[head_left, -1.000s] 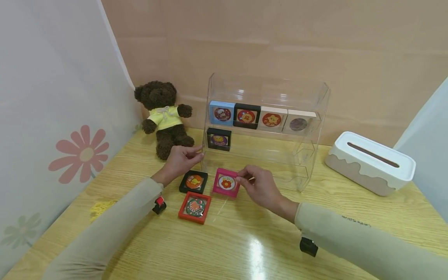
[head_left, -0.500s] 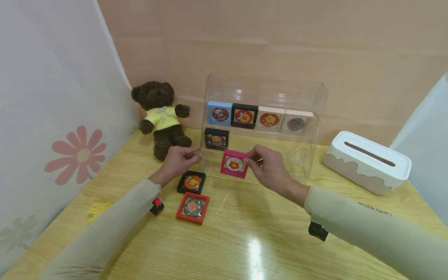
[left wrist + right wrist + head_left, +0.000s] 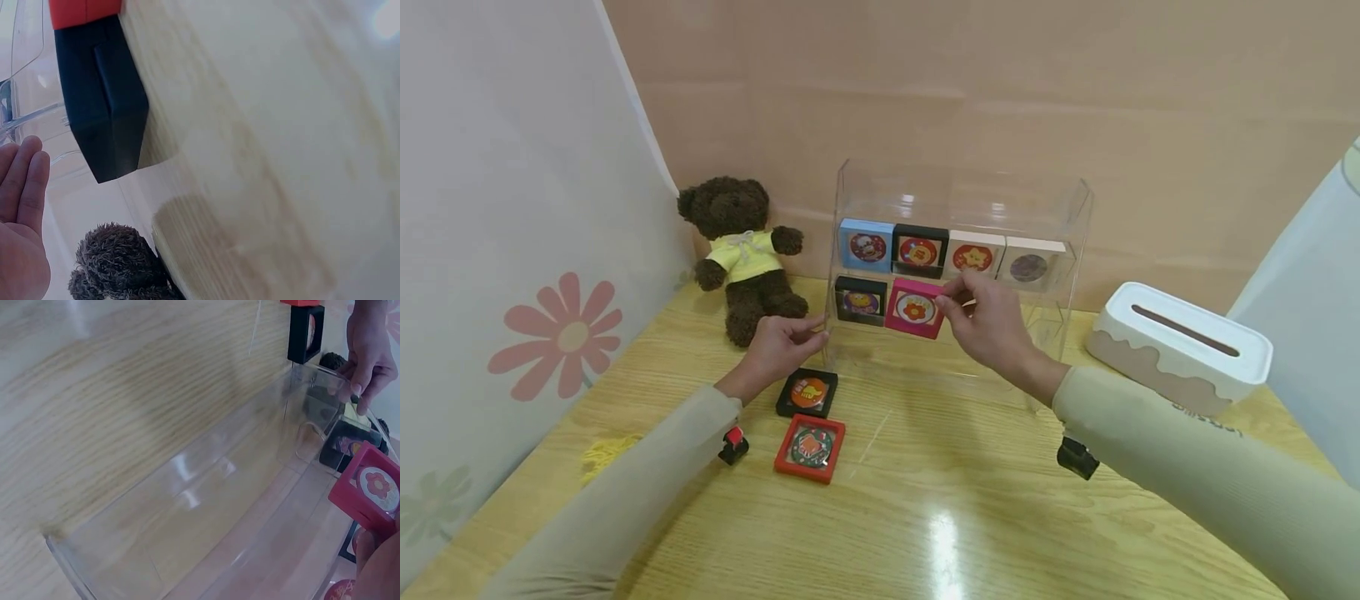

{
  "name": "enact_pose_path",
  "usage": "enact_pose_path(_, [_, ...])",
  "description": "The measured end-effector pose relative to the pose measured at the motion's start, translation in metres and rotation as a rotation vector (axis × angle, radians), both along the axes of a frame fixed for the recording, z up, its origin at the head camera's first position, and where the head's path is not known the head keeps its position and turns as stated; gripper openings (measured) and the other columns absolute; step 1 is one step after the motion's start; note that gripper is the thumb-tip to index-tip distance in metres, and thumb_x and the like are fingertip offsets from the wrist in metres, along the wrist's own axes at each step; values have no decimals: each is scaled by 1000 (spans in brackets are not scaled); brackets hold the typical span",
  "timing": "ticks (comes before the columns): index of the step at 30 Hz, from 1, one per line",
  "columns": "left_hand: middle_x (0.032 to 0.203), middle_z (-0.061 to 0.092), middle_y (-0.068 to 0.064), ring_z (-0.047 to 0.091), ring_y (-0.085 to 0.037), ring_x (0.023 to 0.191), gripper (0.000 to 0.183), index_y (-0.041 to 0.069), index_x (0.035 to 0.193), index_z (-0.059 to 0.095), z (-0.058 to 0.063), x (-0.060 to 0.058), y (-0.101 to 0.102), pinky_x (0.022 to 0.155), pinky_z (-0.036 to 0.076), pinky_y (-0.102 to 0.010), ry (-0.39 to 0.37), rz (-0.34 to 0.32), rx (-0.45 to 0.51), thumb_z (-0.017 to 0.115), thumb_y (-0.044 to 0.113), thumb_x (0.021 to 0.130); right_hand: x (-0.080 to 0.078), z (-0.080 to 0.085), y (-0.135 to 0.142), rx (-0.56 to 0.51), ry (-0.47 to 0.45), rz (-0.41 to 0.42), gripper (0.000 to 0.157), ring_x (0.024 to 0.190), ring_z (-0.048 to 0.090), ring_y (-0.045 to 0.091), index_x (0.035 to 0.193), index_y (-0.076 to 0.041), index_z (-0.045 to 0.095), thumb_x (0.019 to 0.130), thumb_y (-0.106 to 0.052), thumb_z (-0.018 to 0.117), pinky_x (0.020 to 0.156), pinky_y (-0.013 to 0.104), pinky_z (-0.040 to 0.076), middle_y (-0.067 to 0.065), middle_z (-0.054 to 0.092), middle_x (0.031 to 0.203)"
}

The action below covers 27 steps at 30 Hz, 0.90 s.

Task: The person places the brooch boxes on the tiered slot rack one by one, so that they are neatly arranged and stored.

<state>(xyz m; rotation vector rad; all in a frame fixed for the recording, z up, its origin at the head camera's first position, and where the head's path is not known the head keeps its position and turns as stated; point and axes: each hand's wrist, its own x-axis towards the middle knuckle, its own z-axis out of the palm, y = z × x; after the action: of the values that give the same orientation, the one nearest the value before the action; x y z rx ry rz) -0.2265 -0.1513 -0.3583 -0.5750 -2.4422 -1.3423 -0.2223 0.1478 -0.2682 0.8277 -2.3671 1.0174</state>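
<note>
My right hand (image 3: 988,321) pinches a pink square frame (image 3: 915,308) with a red flower badge by its right edge, at the middle tier of the clear acrylic display rack (image 3: 880,358). Just left of it on that tier stands a black frame (image 3: 861,302) with a purple and yellow badge. With thumb and fingers, my left hand (image 3: 778,350) grips the left side panel of the rack. Below that hand a black frame with an orange badge (image 3: 807,392) lies on the table, and a red frame (image 3: 810,448) lies nearer. In the right wrist view the pink frame (image 3: 369,487) is tilted.
On the upper tier stand a light blue frame (image 3: 866,245), a black one (image 3: 920,250) and two whitish ones. A brown teddy bear (image 3: 741,258) sits left of the rack. A tissue box (image 3: 1180,346) stands to the right, yellow strings (image 3: 610,456) lie at left.
My right hand has lifted the pink frame off the table and carried it up to the rack's middle tier, beside the black frame. The left hand has stayed at the rack's side.
</note>
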Motion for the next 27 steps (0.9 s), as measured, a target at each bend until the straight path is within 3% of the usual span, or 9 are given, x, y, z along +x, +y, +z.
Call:
enact_pose_path(9, [92,70,-12,69,-15,75,27,2,115,68,-2,-1,-1,61,55,-30,18,-13,0,68,11,89,-14,4,1,-13,34,-43,6,77,66,23,88,3,62,88,-1,66,66,37,55,14,67,91])
enact_pose_path(19, [91,71,-11,69,-14,73,28,2,115,68,-2,0,-2,60,55,-31,8,5,-4,69,13,89,-24,-1,-7,-5,0,-98,7,77,64,22,91,3,63,90,-4,65,68,36,55,11,66,87])
enact_pose_path(27, [93,70,-13,69,-15,75,26,2,114,68,-2,0,-1,61,55,-30,6,-6,8,68,10,89,-27,-11,-10,-17,-40,-90,6,78,64,22,89,2,62,90,-4,65,69,34,54,11,65,86])
